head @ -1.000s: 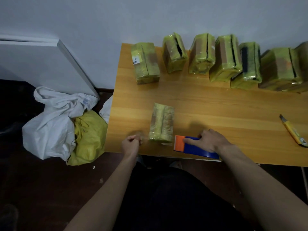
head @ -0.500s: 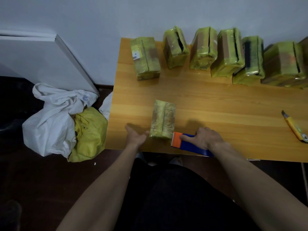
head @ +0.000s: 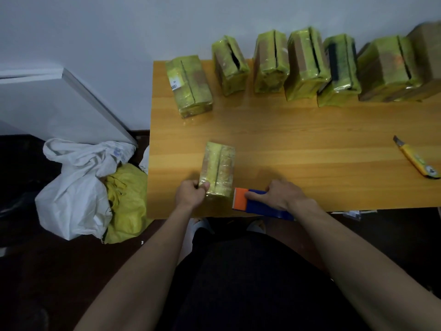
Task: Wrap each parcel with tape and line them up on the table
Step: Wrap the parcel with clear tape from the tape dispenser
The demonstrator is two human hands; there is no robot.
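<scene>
A parcel (head: pixel 218 172) lies near the table (head: pixel 310 149) front edge, a row of parcels (head: pixel 298 65) behind it.

We see yellow-green taped cardboard parcels (head: pixel 274 65) along the frame's top on the orange-brown wood-grain tabletop (head: pixel 298 144), a blue tape dispenser with an orange end (head: pixel 253 201), and a yellow utility knife (head: pixel 417 158) at right.

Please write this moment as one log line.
left hand: grips parcel | right hand: holds tape dispenser | table: wrapped parcels row
</scene>
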